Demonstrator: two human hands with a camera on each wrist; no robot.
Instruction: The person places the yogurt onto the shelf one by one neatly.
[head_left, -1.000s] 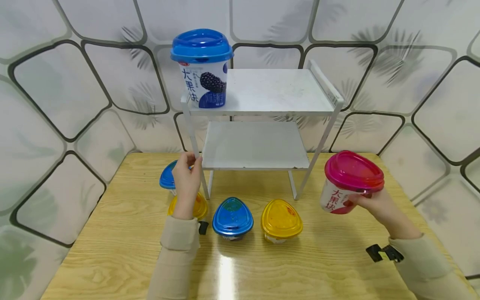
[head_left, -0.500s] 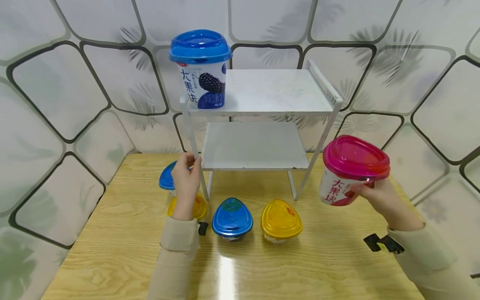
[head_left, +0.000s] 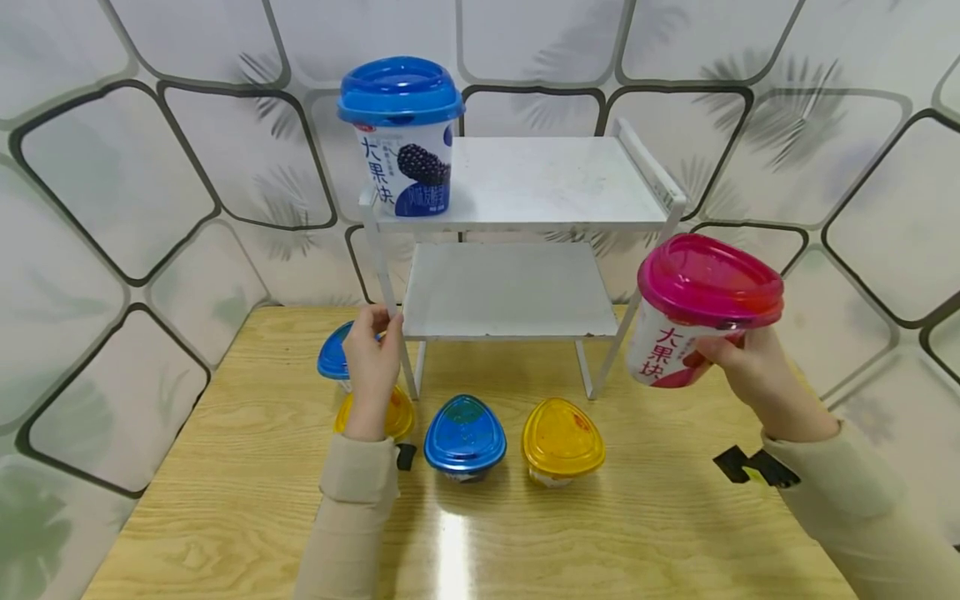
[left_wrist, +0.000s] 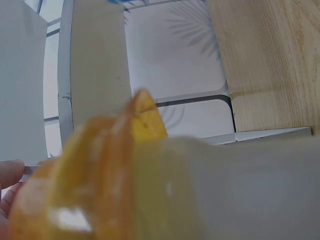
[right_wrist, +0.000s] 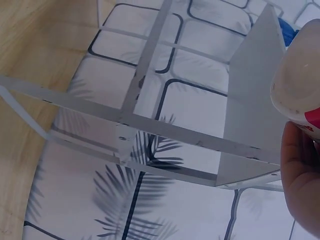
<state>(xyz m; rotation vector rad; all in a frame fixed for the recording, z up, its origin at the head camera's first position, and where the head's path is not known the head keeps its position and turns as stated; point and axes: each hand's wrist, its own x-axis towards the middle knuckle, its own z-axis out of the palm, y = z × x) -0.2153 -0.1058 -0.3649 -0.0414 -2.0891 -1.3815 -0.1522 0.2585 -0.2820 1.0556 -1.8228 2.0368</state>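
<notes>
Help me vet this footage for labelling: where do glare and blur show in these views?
Head: white glare streaks the table, elsewhere mostly sharp; left wrist: the close-up yellow lid is heavily blurred, with a bright glint; right wrist: dimmer, the rack in fair focus, no strong glare.

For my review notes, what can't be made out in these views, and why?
- Head: blue-lidded cup at far left, partly behind the left hand.
- Head: left yellow-lidded cup, partly behind the left arm.
- Head: most fingers of the right hand, behind the pink-lidded cup.
- Left wrist: yellow shape in front, too blurred to identify.
- Right wrist: lid of the pink-lidded cup, cut off by the right edge.
</notes>
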